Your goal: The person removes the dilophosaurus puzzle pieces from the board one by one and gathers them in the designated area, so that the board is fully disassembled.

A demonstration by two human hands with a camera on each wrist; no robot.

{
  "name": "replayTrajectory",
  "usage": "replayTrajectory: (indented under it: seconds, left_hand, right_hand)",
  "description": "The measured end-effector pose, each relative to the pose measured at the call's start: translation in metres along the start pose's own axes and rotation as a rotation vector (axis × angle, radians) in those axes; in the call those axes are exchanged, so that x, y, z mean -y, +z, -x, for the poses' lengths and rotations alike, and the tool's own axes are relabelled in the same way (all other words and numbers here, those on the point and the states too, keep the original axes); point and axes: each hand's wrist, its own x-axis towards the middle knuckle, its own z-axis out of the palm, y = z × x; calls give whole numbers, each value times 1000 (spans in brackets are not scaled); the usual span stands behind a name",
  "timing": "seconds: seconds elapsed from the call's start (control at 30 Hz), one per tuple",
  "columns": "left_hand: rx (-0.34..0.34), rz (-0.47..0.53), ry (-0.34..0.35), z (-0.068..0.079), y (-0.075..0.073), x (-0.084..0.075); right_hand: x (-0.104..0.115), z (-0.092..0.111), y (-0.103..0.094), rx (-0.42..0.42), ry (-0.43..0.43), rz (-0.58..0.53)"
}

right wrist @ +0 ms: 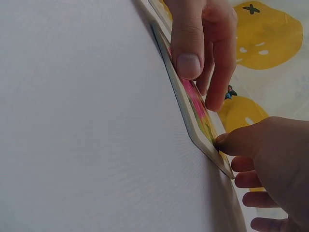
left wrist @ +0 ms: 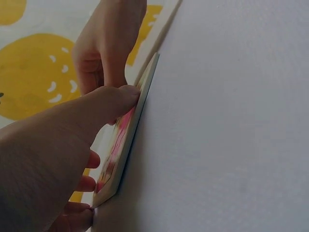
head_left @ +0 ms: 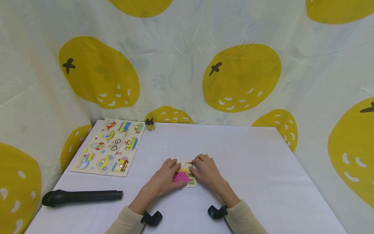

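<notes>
A small wooden puzzle board (head_left: 191, 185) with a pink dinosaur (head_left: 181, 177) on a yellow and green picture lies at the front middle of the white table. My left hand (head_left: 164, 178) holds its left side, the thumb laid over the near edge and the fingers along the far side. At the right side, my right hand (head_left: 208, 171) grips the board, its thumb on the picture's edge and fingertips by the top right corner. Both wrist views show the board's pale rim (left wrist: 133, 130) edge-on, close over the tabletop. Parts of the picture are hidden under the fingers.
A larger wooden board (head_left: 100, 154) of vehicle pictures lies at the back left. Beside its far corner stands a small yellow and dark figure (head_left: 150, 124). A black stick-like object (head_left: 83, 197) rests at the front left. Behind the table hangs a fruit-print curtain (head_left: 175, 65).
</notes>
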Motion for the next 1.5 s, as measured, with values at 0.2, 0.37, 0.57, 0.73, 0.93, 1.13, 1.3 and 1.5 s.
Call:
replayTrajectory:
  seconds: [0.2,0.37,0.57,0.73,0.93,1.13,1.3,1.5]
  left_hand:
    - [-1,10,2,0,0,-4]
    - [9,-12,-3,0,1,-6]
    - [11,-26,7,1,1,-7]
    - [9,-86,36,1,4,-8]
    - [-69,-197,153,5,9,-9]
    - [-111,-218,230,8,12,-11]
    - [-109,-231,248,9,13,-12]
    - [-97,-258,236,9,14,-14]
  right_hand:
    - [0,0,-1,-9,-6,20]
    - [-1,0,-1,-4,7,-4]
    - [-1,0,-1,2,14,-17]
    - [2,-2,1,25,22,-23]
    - [5,-1,2,27,50,0]
    - [7,0,1,30,75,-33]
    - [7,0,2,34,98,-108]
    - [7,0,4,35,121,-194]
